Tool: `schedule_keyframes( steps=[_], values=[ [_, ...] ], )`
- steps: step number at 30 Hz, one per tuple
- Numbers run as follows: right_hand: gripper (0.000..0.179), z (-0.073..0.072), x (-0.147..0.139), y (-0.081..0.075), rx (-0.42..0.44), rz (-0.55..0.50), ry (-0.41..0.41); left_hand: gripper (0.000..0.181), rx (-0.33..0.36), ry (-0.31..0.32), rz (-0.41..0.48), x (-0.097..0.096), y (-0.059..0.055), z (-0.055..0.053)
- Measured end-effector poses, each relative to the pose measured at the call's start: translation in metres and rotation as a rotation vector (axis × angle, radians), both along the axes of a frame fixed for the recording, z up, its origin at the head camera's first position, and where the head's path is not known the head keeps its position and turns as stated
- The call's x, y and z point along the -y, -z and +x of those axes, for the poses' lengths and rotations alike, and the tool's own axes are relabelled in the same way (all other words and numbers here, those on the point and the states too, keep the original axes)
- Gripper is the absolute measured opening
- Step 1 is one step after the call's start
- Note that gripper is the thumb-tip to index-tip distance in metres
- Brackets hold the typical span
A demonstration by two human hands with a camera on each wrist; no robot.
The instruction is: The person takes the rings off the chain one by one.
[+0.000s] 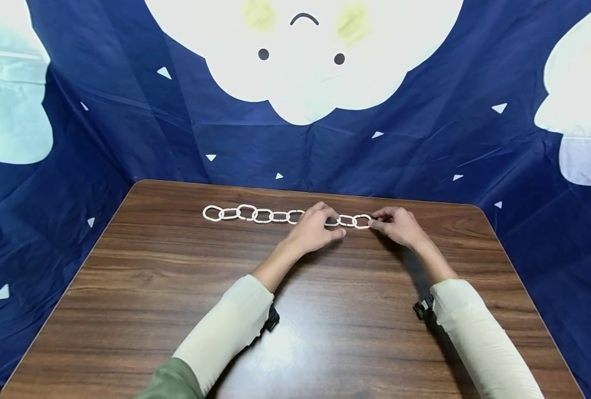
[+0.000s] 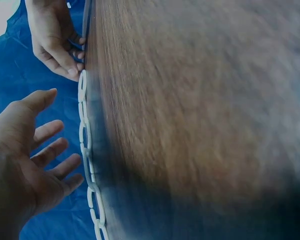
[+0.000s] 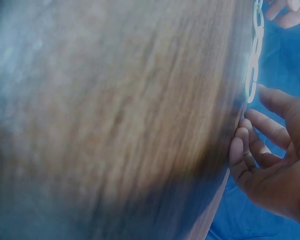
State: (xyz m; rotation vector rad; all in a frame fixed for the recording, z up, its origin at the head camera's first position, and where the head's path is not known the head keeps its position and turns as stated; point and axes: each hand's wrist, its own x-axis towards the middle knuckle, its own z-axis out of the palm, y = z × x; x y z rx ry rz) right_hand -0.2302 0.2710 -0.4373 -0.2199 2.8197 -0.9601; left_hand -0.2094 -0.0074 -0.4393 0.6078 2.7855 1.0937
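Note:
A chain of several white oval links [image 1: 263, 216] lies in a row from left to right along the far part of the wooden table. My left hand [image 1: 311, 228] hovers over the chain right of its middle, hiding some links; in the left wrist view its fingers [image 2: 49, 152] are spread and hold nothing. At the chain's right end is my right hand [image 1: 399, 225], its thumb tip beside the last link [image 1: 362, 221]. The right wrist view shows its thumb [image 3: 275, 100] apart from the fingers, close to the end link [image 3: 251, 85]; whether it touches is unclear.
The brown wooden table [image 1: 176, 288] has its far edge just behind the chain. A dark blue curtain [image 1: 405, 149] with white clouds and small triangles hangs behind and at both sides. A small black camera [image 1: 271, 318] is strapped at the left wrist, another [image 1: 423, 306] at the right.

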Motion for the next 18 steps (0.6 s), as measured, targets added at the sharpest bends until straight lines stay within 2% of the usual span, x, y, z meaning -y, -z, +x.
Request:
schedule_keyframes(
  steps=[1, 2, 4, 8, 9, 10, 11, 12, 17, 18],
  values=[
    [0.042, -0.001, 0.0, 0.0, -0.001, 0.003, 0.0, 0.051, -0.001, -0.001, -0.006, -0.001, -0.001, 0.0],
    [0.041, -0.001, 0.0, 0.0, -0.003, 0.005, 0.001, 0.054, -0.018, 0.001, -0.01, -0.002, 0.008, -0.006],
    [0.041, -0.002, 0.001, 0.0, -0.006, 0.008, 0.002, 0.055, -0.037, -0.002, -0.013, -0.005, 0.017, -0.012],
    [0.041, -0.002, 0.002, 0.0, 0.0, 0.004, 0.008, 0.057, -0.031, 0.001, -0.006, -0.01, 0.038, -0.026],
    [0.041, -0.003, 0.002, 0.0, 0.002, 0.002, 0.01, 0.055, -0.017, -0.001, 0.002, -0.012, 0.035, -0.023],
    [0.041, -0.003, 0.003, 0.001, 0.004, 0.001, 0.011, 0.055, -0.015, -0.001, 0.008, -0.013, 0.038, -0.025],
    [0.041, -0.004, 0.003, 0.001, 0.006, 0.0, 0.01, 0.055, -0.005, 0.002, 0.015, -0.014, 0.035, -0.023],
    [0.041, -0.004, 0.003, 0.002, 0.006, 0.0, 0.01, 0.054, -0.013, 0.001, 0.022, -0.015, 0.037, -0.024],
    [0.04, -0.006, 0.003, 0.002, 0.0, 0.0, 0.005, 0.049, -0.008, -0.012, 0.04, -0.019, 0.023, -0.016],
    [0.04, -0.006, 0.003, 0.002, -0.001, 0.0, 0.005, 0.048, -0.014, -0.02, 0.041, -0.02, 0.026, -0.018]
  ],
)
